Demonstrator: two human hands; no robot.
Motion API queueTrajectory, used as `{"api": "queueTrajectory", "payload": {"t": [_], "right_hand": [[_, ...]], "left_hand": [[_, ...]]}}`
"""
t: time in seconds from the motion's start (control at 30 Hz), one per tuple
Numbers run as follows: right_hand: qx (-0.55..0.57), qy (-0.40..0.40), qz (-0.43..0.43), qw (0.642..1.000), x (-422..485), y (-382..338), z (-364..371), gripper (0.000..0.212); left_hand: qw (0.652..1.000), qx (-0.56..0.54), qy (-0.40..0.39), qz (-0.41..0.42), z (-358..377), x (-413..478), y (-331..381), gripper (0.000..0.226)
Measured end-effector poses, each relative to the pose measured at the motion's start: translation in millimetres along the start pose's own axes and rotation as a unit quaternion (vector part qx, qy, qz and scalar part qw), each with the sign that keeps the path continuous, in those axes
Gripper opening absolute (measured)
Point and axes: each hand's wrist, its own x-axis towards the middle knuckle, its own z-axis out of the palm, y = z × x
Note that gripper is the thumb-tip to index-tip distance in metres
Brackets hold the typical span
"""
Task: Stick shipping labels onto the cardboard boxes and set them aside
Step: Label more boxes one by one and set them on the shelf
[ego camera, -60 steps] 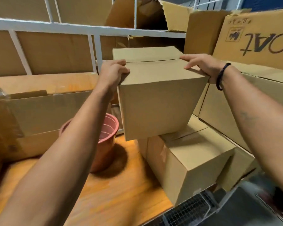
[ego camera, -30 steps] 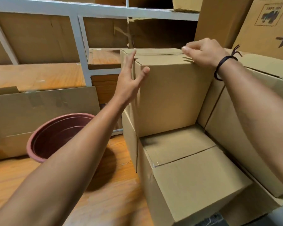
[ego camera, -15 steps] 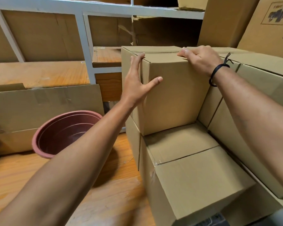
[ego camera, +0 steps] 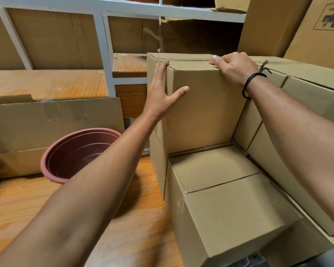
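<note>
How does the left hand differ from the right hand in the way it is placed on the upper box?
The left hand lies open, fingers straight along the left side of the upper box, thumb on its front; the right hand has fingers curled on its top edge. The right wrist bears a black cord; the left wrist is bare. Both touch the same box.
</note>
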Motion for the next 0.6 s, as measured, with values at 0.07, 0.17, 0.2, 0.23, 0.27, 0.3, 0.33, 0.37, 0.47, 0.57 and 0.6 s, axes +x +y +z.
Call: {"api": "queueTrajectory", "payload": {"t": [0.07,0.17,0.2,0.23,0.27,0.3,0.33,0.37,0.47,0.57,0.6], "right_hand": [[-0.005,0.005,-0.010,1.000,-3,-4,-3,0.058],[0.012,0.034,-0.059,0.998,-11,-22,-6,0.053],[0.025,0.043,-0.085,0.995,-16,-33,-6,0.053],[0.033,0.047,-0.114,0.992,-22,-44,-4,0.054],[0.037,0.050,-0.143,0.988,-28,-56,-1,0.055],[0.039,0.051,-0.166,0.984,-35,-69,2,0.055],[0.040,0.052,-0.186,0.980,-41,-82,6,0.055],[0.044,0.050,-0.204,0.977,-48,-95,9,0.055],[0.063,0.032,-0.242,0.968,-66,-132,27,0.058],[0.083,-0.004,-0.272,0.959,-80,-181,50,0.062],[0.089,-0.016,-0.280,0.956,-84,-200,58,0.061]], "left_hand": [[1.000,0.011,-0.009,-0.003,-3,-2,3,0.101],[0.999,0.023,-0.021,-0.009,-11,-5,5,0.105],[0.999,0.022,-0.022,-0.012,-14,-7,5,0.104],[0.999,0.020,-0.021,-0.014,-19,-10,4,0.102],[0.999,0.019,-0.020,-0.015,-24,-15,4,0.099],[1.000,0.018,-0.020,-0.015,-29,-20,3,0.095],[0.999,0.018,-0.020,-0.016,-35,-26,2,0.091],[0.999,0.024,-0.016,-0.019,-41,-33,1,0.088],[0.998,0.051,-0.009,-0.030,-73,-59,-2,0.082],[0.994,0.094,0.015,-0.049,-128,-89,-12,0.078],[0.992,0.109,0.031,-0.059,-150,-101,-17,0.077]]}}
